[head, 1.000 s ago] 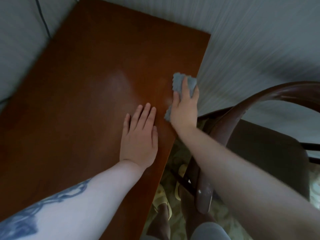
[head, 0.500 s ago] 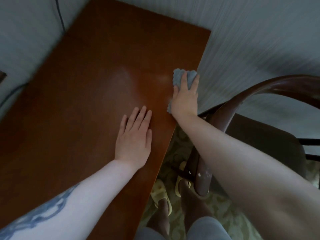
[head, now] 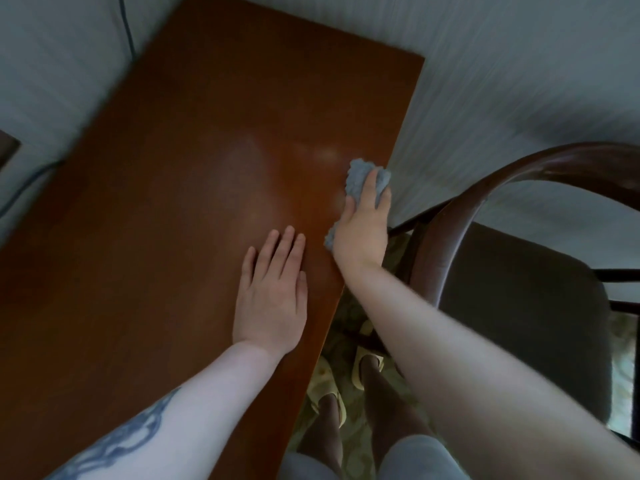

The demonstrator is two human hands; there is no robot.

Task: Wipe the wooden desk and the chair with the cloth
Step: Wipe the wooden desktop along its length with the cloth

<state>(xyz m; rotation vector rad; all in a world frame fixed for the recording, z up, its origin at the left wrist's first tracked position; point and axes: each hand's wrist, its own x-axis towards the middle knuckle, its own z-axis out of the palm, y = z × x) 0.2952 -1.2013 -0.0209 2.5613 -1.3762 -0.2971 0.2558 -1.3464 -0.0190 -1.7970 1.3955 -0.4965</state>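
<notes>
Head view. The right hand [head: 363, 221] pressed a small grey-blue cloth [head: 362, 173] flat against the bench [head: 173, 220], close to the bench's right edge and beside the striped wall [head: 502, 81]. Its fingers lay over the cloth with their tips bent down around it, so this grip held the cloth; fabric showed past the fingertips and again at the heel of the palm. The left hand [head: 270, 292] rested palm down on the bare wood just beside the right, fingers straight, its grip spread and holding nothing.

The cloth looked light, soft and limp. It would probably bunch or fold under a sideways push, so it seemed best held as shown, under a flat palm with the fingers pinning the leading edge. The polished bench top appeared hard and smooth, and the cloth should slide over it easily. The chair [head: 467, 216] stood to the right, apart from both hands, its curved wooden back above a dark seat [head: 519, 306]; it looked untouched, so that part of the task was likely undone.

Compared with the frame half a second earlier, the right hand and cloth had stayed at nearly the same place along the right edge, the cloth somewhat more bunched beyond the fingers. The left hand had kept its flat brace on the wood.
</notes>
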